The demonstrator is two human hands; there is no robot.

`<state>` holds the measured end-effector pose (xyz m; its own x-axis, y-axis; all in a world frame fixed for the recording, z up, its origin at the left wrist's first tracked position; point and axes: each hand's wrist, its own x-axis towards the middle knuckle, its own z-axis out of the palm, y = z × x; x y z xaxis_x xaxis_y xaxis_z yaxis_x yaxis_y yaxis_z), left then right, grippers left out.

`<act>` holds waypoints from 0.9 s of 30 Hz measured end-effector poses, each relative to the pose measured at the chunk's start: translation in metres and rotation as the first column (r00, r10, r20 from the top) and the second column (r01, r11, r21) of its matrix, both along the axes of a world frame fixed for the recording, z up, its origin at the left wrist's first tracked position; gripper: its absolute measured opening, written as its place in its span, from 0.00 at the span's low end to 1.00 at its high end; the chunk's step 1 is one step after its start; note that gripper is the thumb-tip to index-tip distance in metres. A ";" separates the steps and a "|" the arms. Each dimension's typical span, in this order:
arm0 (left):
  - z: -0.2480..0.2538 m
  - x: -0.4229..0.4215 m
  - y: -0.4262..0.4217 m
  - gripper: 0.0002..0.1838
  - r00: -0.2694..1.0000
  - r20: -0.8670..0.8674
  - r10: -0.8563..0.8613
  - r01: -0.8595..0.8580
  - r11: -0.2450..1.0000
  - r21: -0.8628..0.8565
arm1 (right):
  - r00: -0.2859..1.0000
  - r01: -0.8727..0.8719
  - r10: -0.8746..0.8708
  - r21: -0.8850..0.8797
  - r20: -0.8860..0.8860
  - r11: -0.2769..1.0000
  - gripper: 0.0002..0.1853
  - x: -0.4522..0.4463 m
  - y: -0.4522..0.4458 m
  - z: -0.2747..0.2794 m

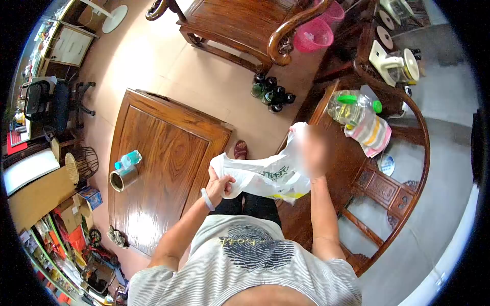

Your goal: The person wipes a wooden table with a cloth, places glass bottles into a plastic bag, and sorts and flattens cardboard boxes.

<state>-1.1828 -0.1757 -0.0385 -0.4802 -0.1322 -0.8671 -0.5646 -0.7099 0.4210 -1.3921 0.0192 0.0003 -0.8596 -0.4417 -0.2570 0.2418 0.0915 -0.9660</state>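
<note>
A white plastic bag (pixel 265 176) with green print and a yellow patch is stretched between my two hands in front of my body. My left hand (pixel 220 187), with a pale bracelet at the wrist, is closed on the bag's left end. At the bag's other end is my right hand (pixel 314 152); a blur covers its fingers, but the taut plastic runs into it. Right of that hand, on the wooden chair seat (pixel 332 173), lie a clear plastic bottle (pixel 343 108) with a green handle and a striped cloth (pixel 371 133).
A wooden table (pixel 163 168) on my left bears a small bottle (pixel 127 159) and a round container (pixel 123 178). Several dark bottles (pixel 273 93) stand on the floor ahead, near a carved wooden chair (pixel 229 25) and a pink basket (pixel 312 38). Cluttered shelves (pixel 66 245) line the left.
</note>
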 end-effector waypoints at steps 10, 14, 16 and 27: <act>-0.054 -0.086 0.016 0.27 0.988 0.013 0.152 -0.151 0.988 -0.018 | 0.923 -0.380 0.375 0.043 0.091 0.924 0.17 -0.092 -0.069 -0.112; -0.086 -0.106 0.036 0.08 0.932 0.100 0.350 -0.353 0.935 0.024 | 0.801 -0.588 0.552 0.124 0.232 0.800 0.17 -0.095 -0.118 -0.178; -0.102 -0.113 0.042 0.11 0.880 0.128 0.458 -0.467 0.883 0.051 | 0.755 -0.654 0.651 0.164 0.078 0.738 0.17 -0.093 -0.126 -0.209; -0.224 -0.087 0.069 0.11 0.824 0.066 0.563 -0.566 0.819 0.094 | 0.851 -0.525 0.491 0.340 0.189 0.780 0.14 -0.062 -0.045 -0.376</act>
